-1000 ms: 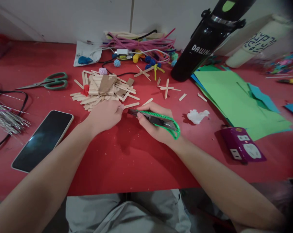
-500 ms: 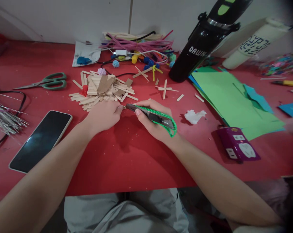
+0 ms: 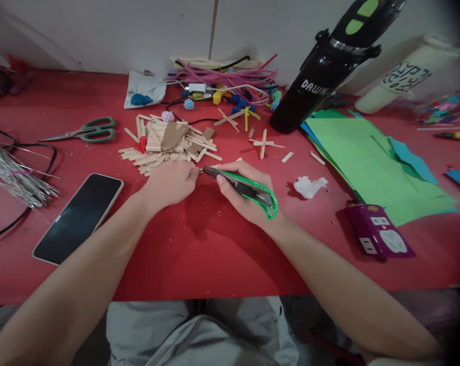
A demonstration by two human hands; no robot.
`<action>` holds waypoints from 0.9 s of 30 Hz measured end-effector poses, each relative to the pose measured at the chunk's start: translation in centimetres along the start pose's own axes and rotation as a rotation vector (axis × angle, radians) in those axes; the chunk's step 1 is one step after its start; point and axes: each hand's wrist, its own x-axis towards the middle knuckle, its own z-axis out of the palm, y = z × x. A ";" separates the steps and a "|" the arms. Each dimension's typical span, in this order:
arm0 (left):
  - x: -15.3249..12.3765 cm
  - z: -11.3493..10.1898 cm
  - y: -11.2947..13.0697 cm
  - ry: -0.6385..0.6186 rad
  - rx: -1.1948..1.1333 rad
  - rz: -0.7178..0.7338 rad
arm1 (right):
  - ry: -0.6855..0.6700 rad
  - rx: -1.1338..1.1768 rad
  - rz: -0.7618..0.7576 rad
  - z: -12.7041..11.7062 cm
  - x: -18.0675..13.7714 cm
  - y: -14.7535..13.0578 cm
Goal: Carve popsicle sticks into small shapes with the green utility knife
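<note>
My right hand [image 3: 245, 190] is closed around a green and black box cutter [image 3: 252, 190], its tip pointing left. Just left of that tip, my left hand [image 3: 172, 183] pinches a wooden craft stick [image 3: 201, 171]; only a little of it shows, the rest is hidden by fingers. Right behind my left hand lies a heap of craft sticks [image 3: 146, 161] with brown cardboard pieces [image 3: 174, 136] on top. Beyond my right hand, sticks crossed into a star [image 3: 265, 143] rest on the red table [image 3: 199, 254], near short cut pieces [image 3: 287, 157].
Left of my arm lie a phone [image 3: 79, 218], scissors [image 3: 96, 133] and silvery wire stems [image 3: 20, 175]. A black bottle [image 3: 309, 84] stands behind green paper sheets [image 3: 370, 157]. Crumpled white tissue [image 3: 309, 187] and a purple socket box [image 3: 380, 231] are at right.
The view has shifted slightly, so most things appear a little further right. Both hands keep nearly the same pose, with the cutter tip still beside the left fingers.
</note>
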 end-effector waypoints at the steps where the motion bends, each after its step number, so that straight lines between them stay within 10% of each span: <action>1: 0.0 0.0 0.0 -0.001 0.001 -0.001 | -0.001 -0.005 -0.003 0.1 -0.1 0.1; 27: 0.1 -0.1 -0.2 -0.012 0.000 -0.007 | -0.158 0.000 -0.021 -0.2 0.2 -0.1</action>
